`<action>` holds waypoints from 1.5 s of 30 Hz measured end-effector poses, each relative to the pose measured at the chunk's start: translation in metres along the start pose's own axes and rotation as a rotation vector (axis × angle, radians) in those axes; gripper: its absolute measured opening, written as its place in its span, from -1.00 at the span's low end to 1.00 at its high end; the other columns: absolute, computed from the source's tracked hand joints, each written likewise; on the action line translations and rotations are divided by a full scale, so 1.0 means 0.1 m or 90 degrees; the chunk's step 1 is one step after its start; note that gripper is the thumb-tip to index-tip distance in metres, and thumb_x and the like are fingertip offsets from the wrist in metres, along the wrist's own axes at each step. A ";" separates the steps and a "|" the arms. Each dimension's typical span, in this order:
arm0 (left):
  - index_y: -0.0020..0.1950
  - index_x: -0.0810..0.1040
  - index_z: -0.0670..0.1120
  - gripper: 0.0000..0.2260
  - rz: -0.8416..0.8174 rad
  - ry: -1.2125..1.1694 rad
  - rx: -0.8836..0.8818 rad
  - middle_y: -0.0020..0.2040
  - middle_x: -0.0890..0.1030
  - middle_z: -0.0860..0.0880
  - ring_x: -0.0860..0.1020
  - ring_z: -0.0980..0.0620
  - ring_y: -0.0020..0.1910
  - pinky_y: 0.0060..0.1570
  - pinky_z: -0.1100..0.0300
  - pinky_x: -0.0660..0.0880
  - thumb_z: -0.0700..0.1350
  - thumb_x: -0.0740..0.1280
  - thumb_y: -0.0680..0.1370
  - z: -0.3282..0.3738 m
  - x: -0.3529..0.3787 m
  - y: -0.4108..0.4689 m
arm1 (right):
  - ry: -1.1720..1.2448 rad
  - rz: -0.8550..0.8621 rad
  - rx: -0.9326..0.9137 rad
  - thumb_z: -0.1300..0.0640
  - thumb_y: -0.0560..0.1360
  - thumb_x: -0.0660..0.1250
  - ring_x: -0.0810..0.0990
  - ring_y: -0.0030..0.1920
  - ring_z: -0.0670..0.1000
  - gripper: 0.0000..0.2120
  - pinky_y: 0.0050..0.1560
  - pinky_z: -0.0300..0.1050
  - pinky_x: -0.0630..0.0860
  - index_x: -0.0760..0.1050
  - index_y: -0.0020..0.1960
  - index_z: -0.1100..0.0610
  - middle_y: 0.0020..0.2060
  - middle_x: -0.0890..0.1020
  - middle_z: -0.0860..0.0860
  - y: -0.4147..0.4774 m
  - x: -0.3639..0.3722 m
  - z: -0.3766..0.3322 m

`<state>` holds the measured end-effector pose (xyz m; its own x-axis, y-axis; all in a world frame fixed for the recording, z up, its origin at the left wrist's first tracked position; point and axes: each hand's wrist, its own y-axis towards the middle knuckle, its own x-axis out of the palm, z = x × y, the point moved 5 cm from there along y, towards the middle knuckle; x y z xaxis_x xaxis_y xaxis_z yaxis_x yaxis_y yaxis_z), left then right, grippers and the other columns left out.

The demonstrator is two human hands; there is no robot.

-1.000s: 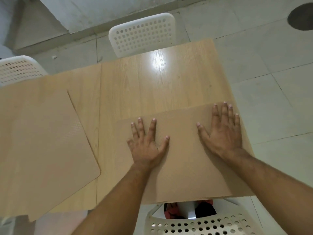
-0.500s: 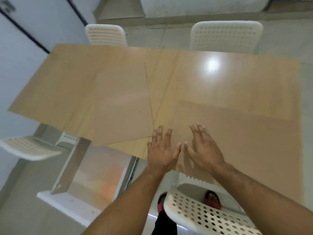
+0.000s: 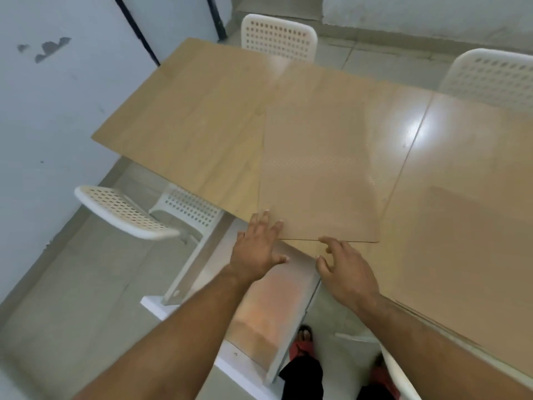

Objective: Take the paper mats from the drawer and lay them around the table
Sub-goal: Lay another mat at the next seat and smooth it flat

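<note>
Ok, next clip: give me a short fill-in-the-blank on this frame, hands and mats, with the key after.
1. The left hand lies with its fingers on the near-left corner of a paper ____.
2. The right hand hovers open at the near edge of the ____.
3. The chairs around it are ____ in colour.
4. Both hands are ____, gripping nothing.

Missing words: mat; table; white; open

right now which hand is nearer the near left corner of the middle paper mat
Left. The left hand has its fingers on that corner of the paper mat; the right hand hovers further right along the near edge.
</note>
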<state>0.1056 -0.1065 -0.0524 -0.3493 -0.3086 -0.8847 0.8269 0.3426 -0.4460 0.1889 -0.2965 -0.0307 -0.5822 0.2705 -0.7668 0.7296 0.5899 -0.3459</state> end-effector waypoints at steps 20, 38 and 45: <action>0.39 0.53 -0.03 -0.60 0.074 -0.072 0.138 0.42 0.47 0.03 0.38 -0.02 0.39 0.36 0.03 0.36 0.05 0.38 0.58 -0.57 -0.31 0.24 | 0.041 -0.009 0.078 -0.08 0.57 0.22 0.60 -0.02 0.01 -0.71 -0.04 -0.13 0.47 0.53 0.26 -0.10 -0.13 0.60 -0.14 0.26 0.52 -0.53; 0.36 0.56 0.03 -0.66 0.110 -0.043 0.140 0.40 0.47 0.04 0.38 -0.01 0.37 0.31 0.02 0.40 0.09 0.33 0.60 -0.58 -0.24 0.25 | 0.093 -0.004 0.111 -0.08 0.57 0.22 0.58 -0.05 0.00 -0.72 -0.09 -0.16 0.37 0.57 0.22 -0.09 -0.10 0.63 -0.13 0.28 0.57 -0.52; 0.16 0.70 0.01 -0.77 0.120 -0.164 0.116 0.32 0.58 0.06 0.44 0.04 0.31 0.26 0.05 0.44 0.06 0.37 0.58 -0.62 -0.31 0.26 | 0.145 -0.015 0.119 -0.05 0.57 0.25 0.59 -0.09 -0.03 -0.77 -0.10 -0.17 0.37 0.60 0.15 -0.09 -0.23 0.56 -0.24 0.30 0.58 -0.56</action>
<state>0.1103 -0.0329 -0.0451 -0.0792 -0.4763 -0.8757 0.9391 0.2590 -0.2259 0.1570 -0.2203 -0.0547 -0.6502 0.4349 -0.6230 0.7559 0.4532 -0.4725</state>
